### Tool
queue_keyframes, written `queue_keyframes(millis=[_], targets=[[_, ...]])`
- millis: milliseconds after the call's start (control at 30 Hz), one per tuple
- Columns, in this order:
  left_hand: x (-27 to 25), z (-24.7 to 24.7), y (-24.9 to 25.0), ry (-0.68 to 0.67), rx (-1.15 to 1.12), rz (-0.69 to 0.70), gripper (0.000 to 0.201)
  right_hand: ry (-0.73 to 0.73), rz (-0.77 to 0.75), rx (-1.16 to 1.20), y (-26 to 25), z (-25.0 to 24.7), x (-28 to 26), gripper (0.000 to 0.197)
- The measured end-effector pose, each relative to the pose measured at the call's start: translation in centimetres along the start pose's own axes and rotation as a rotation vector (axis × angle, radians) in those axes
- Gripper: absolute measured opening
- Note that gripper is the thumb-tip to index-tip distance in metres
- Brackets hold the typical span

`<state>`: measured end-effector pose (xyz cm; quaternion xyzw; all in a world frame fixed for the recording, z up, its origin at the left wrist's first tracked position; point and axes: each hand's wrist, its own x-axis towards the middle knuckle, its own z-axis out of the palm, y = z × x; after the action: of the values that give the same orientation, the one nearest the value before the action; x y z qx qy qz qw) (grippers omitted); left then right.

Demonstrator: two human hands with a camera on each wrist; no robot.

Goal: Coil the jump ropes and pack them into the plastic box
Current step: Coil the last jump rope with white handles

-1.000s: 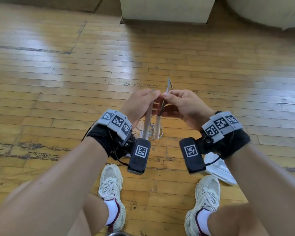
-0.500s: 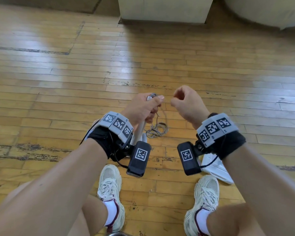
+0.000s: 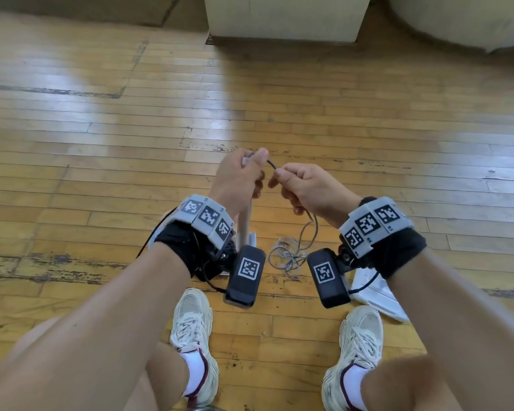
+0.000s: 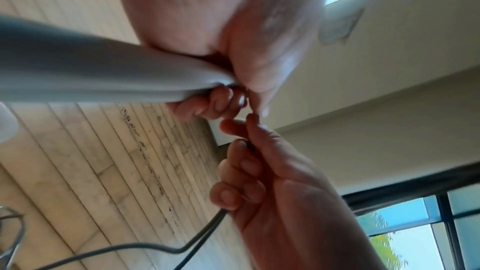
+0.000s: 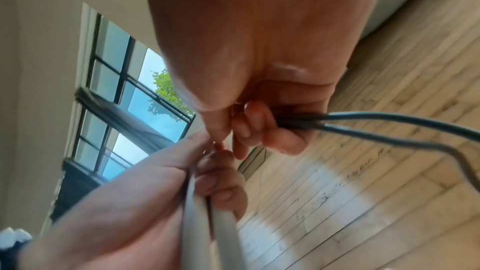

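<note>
My left hand (image 3: 244, 176) grips the two pale grey jump rope handles (image 3: 245, 223) together, upright above the floor; they show as a grey bar (image 4: 91, 73) in the left wrist view and as two shafts (image 5: 207, 223) in the right wrist view. My right hand (image 3: 303, 185) holds the thin dark cord (image 3: 272, 165) just right of the handle tops, with two strands (image 5: 389, 128) running through its curled fingers. The cord hangs down to a loose tangle (image 3: 288, 253) on the wooden floor between my wrists. The plastic box cannot be made out with certainty.
A white plastic piece (image 3: 377, 295) lies on the floor under my right wrist, another white edge (image 3: 251, 238) behind the left wrist camera. My two sneakers (image 3: 193, 336) stand below. A pale cabinet base (image 3: 285, 19) and a round beige object (image 3: 463, 22) stand at the far edge.
The right hand, clenched beside the left half a second ago, now holds the cord close to the handle tops. More cord has dropped into the pile on the floor.
</note>
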<state>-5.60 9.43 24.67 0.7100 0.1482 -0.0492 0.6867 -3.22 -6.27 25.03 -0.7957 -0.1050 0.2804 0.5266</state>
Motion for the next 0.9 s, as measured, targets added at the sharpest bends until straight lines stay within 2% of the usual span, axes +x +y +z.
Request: queue_keyframes(millis=[133, 233, 300, 367, 500, 667, 733, 767, 833, 900], targets=[[0.8, -0.7, 1.1, 0.290, -0.398, -0.012, 0.026, -0.007, 0.103, 0.094, -0.2, 0.7, 0.1, 0.032], [1.3, -0.8, 1.3, 0.410, -0.576, 0.005, 0.031, -0.010, 0.135, 0.080, -0.5, 1.6, -0.1, 0.034], [1.4, -0.7, 1.6, 0.466, -0.661, 0.007, 0.032, -0.069, 0.178, 0.087, -0.5, 2.1, -0.3, 0.033], [1.5, -0.7, 1.8, 0.504, -0.708, -0.005, 0.032, -0.100, 0.228, 0.163, -0.6, 2.2, -0.6, 0.036], [1.6, -0.3, 2.2, 0.496, -0.766, -0.010, 0.034, -0.078, 0.323, 0.416, -1.3, 1.5, -1.2, 0.038], [0.4, 0.5, 2.8, 0.479, -0.689, 0.017, 0.030, -0.120, 0.347, 0.616, -1.3, 1.5, -2.5, 0.041], [0.0, 0.6, 2.9, 0.489, -0.618, 0.030, 0.030, -0.121, 0.274, 0.555, -1.1, 1.5, -2.9, 0.038], [-0.2, 0.7, 2.8, 0.498, -0.547, 0.033, 0.030, -0.105, 0.201, 0.457, -1.0, 1.5, -3.3, 0.030], [-0.9, 1.0, 2.5, 0.512, -0.405, 0.034, 0.031, -0.020, 0.040, 0.155, -0.7, 1.4, -3.8, 0.015], [-1.6, 1.4, 2.1, 0.518, -0.396, 0.001, 0.031, 0.057, -0.063, -0.120, -0.4, 1.0, -4.4, 0.021]])
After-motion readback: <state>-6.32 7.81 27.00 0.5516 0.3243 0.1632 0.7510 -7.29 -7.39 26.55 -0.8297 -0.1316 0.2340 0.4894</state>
